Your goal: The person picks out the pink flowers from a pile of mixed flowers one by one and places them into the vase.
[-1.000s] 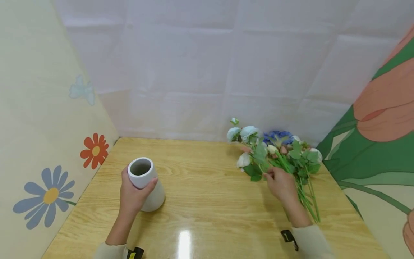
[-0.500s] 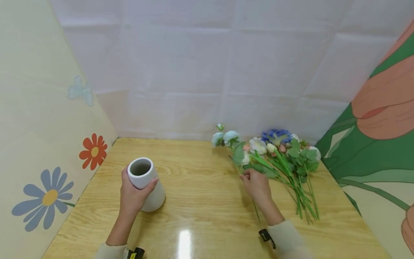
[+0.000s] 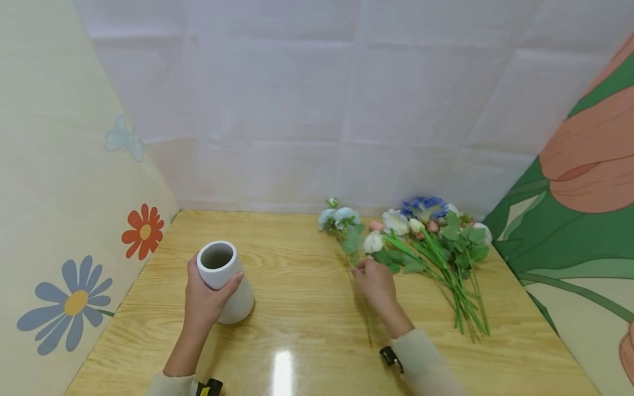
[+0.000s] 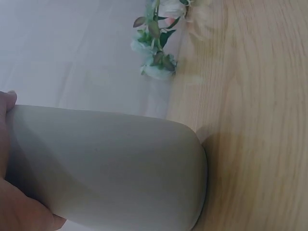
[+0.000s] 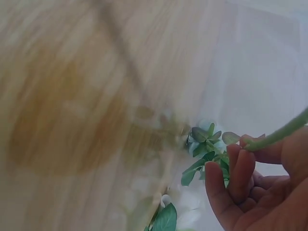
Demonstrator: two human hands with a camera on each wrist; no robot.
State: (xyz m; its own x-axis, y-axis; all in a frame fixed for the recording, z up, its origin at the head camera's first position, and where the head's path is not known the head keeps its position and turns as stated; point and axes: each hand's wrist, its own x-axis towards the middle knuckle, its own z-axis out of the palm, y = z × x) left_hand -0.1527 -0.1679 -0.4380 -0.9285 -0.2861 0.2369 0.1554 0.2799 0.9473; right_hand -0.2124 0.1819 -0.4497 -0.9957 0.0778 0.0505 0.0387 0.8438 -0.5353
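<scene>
In the head view a white vase (image 3: 236, 300) stands on the table at the left, its round mouth facing up. My left hand (image 3: 204, 297) grips it near the top, thumb across the front. The left wrist view shows the vase's smooth side (image 4: 110, 163) and its base on the wood. My right hand (image 3: 377, 286) pinches the green stem (image 5: 281, 133) of a pale blue flower (image 3: 345, 217). Its blooms and leaves point to the back of the table, and the stem's lower end reaches toward the front. Beside that hand lies a white flower (image 3: 373, 242).
A pile of artificial flowers lies at the back right, with a blue bloom (image 3: 424, 208), white blooms and long green stems (image 3: 458, 297). The wooden table (image 3: 297, 275) meets a pale cloth backdrop (image 3: 272, 110). Painted flower panels stand at both sides.
My right hand has moved left, drawing the pale blue flower out of the pile and away from it. The left hand and the vase have stayed in place.
</scene>
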